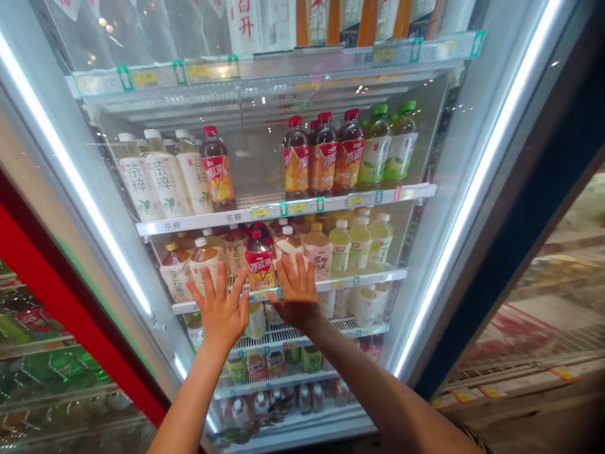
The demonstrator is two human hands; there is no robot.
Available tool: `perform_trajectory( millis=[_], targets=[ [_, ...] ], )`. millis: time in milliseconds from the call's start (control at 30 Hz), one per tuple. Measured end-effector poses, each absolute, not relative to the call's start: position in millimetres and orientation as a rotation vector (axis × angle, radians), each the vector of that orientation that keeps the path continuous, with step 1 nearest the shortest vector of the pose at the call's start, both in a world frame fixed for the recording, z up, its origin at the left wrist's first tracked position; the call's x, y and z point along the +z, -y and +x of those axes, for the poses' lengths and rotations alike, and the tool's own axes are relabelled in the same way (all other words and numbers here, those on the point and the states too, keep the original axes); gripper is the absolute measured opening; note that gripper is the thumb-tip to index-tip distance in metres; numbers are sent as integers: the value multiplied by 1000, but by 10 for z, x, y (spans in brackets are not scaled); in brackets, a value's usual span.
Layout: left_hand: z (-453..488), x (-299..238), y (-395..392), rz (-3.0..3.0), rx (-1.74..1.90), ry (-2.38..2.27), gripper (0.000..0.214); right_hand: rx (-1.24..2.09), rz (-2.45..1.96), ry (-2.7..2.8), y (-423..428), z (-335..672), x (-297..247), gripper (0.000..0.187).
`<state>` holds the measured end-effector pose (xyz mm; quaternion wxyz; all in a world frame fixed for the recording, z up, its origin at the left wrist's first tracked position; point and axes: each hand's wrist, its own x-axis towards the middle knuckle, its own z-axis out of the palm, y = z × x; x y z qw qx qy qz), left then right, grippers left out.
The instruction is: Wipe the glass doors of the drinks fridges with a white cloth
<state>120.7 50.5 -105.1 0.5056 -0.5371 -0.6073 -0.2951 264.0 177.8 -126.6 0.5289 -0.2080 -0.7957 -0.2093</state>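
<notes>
Both hands reach toward a lit drinks cooler, fingers spread and holding nothing. My left hand (222, 309) is open in front of the shelf with the white-labelled tea bottles (174, 272). My right hand (297, 290) is open too, a little to the right, hiding part of a white-capped bottle. Between the two hands shows a red-capped bottle of iced tea (261, 261) with a red and yellow label. Reflections suggest glass in front of the bottles; whether my palms touch it, I cannot tell.
The shelf above (283, 208) bears white-capped bottles (161, 170), dark red-capped bottles (324, 154) and green-capped bottles (375, 145). Bright light strips (477, 183) run up both sides of the cooler. A red frame (70, 296) stands at left, and another display with shelves (515, 334) at right.
</notes>
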Motion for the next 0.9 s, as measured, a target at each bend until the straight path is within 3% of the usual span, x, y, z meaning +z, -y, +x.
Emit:
perform_trajectory(
  millis=[100,300,500,667,900],
  targets=[
    [1152,-1009,-479,-1277,-731,1463,76,-460,-495,1884,-1665,2483,-1098,82],
    [1067,-956,-419,-1268,-760,1471,74,-483,-377,2015,-1483,2322,-1196,68],
    [980,-889,-413,-1232,-827,1477,75,-504,-398,2005,-1499,2199,-774,79],
    [1003,-926,-384,-1235,-851,1498,74,-591,-249,2026,-1595,2436,-989,65],
    [1229,-914,-597,-1266,-890,1479,76,-564,-420,1922,-1895,2707,-550,75]
  ],
)
